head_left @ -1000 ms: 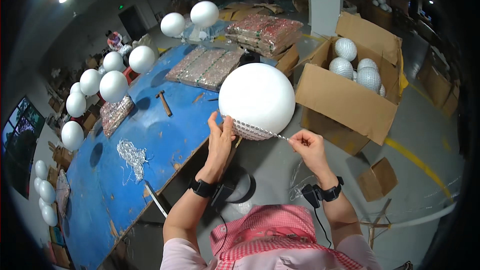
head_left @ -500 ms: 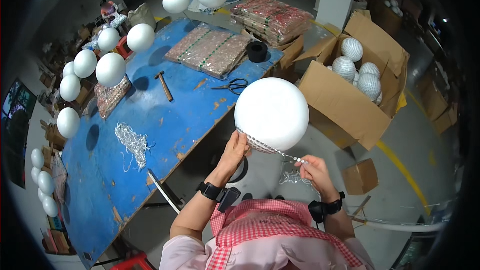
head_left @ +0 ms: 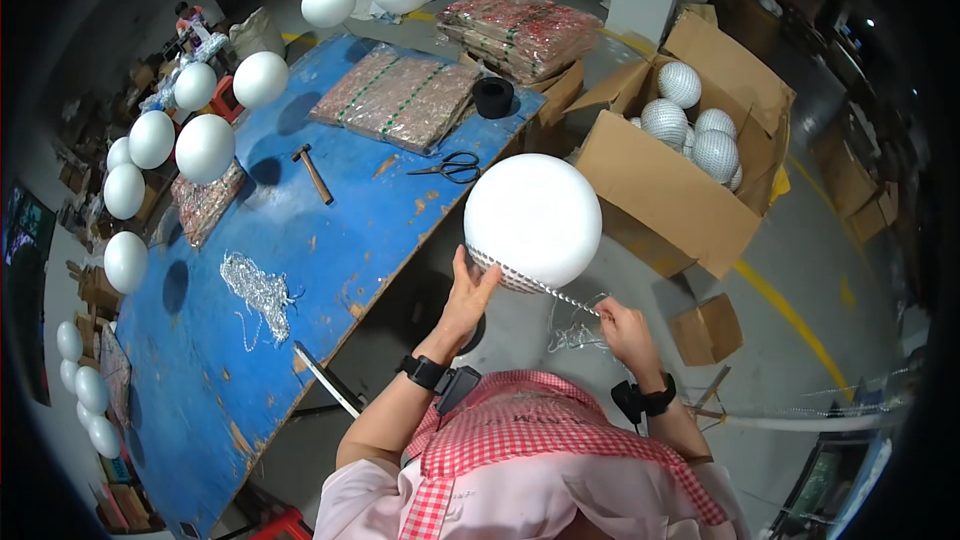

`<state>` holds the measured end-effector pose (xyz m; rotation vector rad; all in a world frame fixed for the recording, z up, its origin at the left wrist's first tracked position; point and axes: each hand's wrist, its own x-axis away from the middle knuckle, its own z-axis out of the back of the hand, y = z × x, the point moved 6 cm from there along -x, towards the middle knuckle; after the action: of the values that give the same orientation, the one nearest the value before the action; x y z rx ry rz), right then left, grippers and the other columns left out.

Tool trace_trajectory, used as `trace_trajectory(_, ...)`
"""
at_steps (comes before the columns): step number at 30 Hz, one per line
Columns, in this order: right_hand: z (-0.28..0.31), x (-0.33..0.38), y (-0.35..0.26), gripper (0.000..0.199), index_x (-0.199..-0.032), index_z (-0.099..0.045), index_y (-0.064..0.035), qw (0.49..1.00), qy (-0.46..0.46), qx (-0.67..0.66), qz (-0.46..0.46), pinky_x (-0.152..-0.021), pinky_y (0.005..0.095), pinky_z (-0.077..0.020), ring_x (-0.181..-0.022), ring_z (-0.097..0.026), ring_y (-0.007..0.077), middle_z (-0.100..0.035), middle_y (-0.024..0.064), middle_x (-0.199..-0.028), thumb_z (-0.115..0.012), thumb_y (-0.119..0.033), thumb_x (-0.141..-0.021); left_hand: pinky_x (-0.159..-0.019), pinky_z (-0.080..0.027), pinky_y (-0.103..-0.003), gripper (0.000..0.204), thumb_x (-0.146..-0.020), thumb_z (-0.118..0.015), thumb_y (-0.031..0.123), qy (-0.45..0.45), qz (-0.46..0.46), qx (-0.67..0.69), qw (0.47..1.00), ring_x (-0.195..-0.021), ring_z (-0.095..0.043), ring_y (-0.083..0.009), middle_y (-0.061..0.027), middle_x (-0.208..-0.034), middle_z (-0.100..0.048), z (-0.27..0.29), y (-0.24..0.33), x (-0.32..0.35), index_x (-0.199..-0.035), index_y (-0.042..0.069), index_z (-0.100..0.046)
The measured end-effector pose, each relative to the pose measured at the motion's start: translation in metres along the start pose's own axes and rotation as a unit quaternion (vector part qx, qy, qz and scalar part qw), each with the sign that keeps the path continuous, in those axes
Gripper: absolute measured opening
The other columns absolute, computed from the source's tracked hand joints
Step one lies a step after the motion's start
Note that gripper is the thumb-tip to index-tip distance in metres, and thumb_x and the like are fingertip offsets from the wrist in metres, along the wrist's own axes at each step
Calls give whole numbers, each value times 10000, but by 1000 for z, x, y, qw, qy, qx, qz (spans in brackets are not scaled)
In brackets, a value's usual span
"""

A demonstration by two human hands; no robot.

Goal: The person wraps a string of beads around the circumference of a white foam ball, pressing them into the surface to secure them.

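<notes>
Head view: my left hand (head_left: 468,292) presses the big white ball (head_left: 533,220), now lower beside the blue bench (head_left: 250,340). My right hand (head_left: 622,325) fingers pinch the shiny strip (head_left: 545,285), so more is wrapped.

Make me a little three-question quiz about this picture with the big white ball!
1. True or false: the left hand touches the big white ball.
2. What does the right hand pull? A) scissors B) a silver strip C) a hammer
3. Fill in: the mirrored balls sit in a cardboard ____.

Key: 1 true. 2 B, the silver strip runs from the ball's underside to that hand; the scissors and hammer lie on the blue table. 3 box.
</notes>
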<state>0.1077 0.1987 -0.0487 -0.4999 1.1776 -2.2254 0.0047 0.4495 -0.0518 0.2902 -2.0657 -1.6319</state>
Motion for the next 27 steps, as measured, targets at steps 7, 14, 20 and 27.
trace_trajectory(7, -9, 9, -15, 163, -941, -605, -2, 934, -82, -332, -105, -559, 211, -415, -582, -509, 64, -592, 12, -661, -516, -137, -927, -950, -433, -359, 630, -988, -445, 295, 42, -107, -91, 989, -1189, -481, -286, -246, -1378, -373, -8, 31, 15, -1466, 44, -120)
trace_trajectory(14, 13, 32, -65, 139, -926, -658, 12, 964, -48, -260, -43, -601, 205, -429, -622, -525, 50, -610, 7, -678, -587, -102, -887, -1010, -356, -313, 806, -957, -514, 332, -14, -83, -123, 989, -1196, -473, -228, -218, -1388, -381, -10, 32, 14, -1465, -13, 7)
trace_trajectory(20, 8, 25, -50, 109, -880, -654, 15, 976, -8, -212, -43, -580, 199, -437, -630, -550, 49, -614, 2, -666, -635, -89, -855, -988, -366, -327, 857, -946, -534, 336, -1, -72, -35, 997, -1131, -498, -230, -217, -1276, -491, -2, 12, 4, -1462, 12, 69)
trace_trajectory(27, -10, 12, -34, 105, -808, -623, -9, 980, -32, -191, -48, -548, 202, -439, -603, -554, 44, -615, -8, -664, -651, -102, -848, -956, -392, -334, 633, -960, -494, 368, 23, -37, -55, 998, -1097, -505, -223, -218, -1229, -509, -7, 22, 10, -1367, 22, -153)
